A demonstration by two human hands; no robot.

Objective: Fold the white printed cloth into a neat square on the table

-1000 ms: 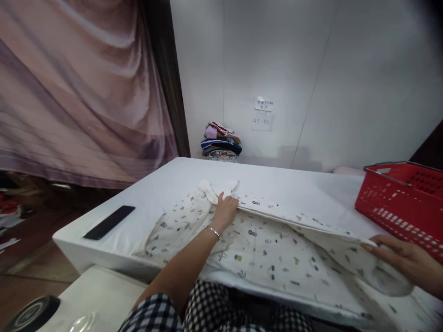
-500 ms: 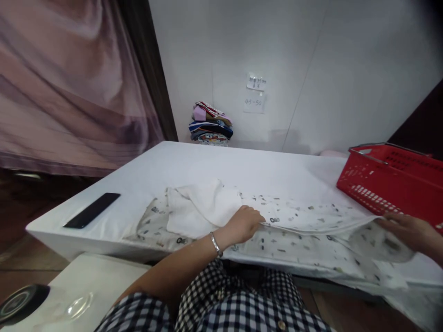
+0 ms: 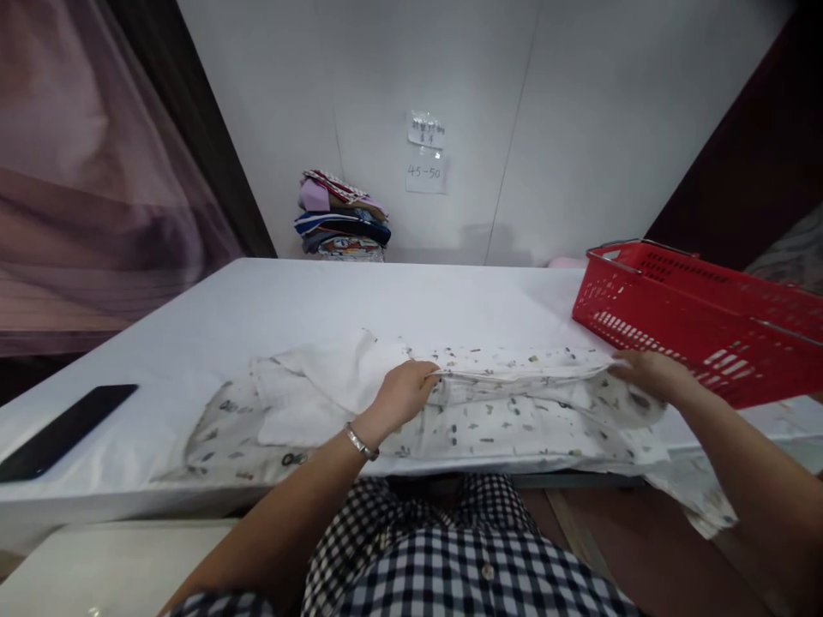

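Observation:
A white cloth with a small scattered print (image 3: pixel 501 424) lies along the table's near edge, partly folded over itself. My left hand (image 3: pixel 406 390) wears a silver bracelet at the wrist and pinches the folded edge near the cloth's middle. Farther right, my right hand (image 3: pixel 649 374) grips the same edge near its right end. Between the hands the edge is raised a little and drawn fairly straight. On the left, a plain white part of the cloth lies loosely crumpled over the printed part. One printed end hangs below the table edge at the right.
A red plastic basket (image 3: pixel 681 317) stands on the white table (image 3: pixel 450 300) at the right. A dark flat phone-like object (image 3: pixel 68 428) lies at the left. Folded clothes (image 3: pixel 344 218) are stacked by the wall under paper notes (image 3: pixel 425 154). A pink curtain (image 3: pixel 96 188) hangs at left.
The view has turned to the right. My hands still hold the cloth's edge, which is now lifted and straighter; the right hand has come farther from the near side, beside the basket.

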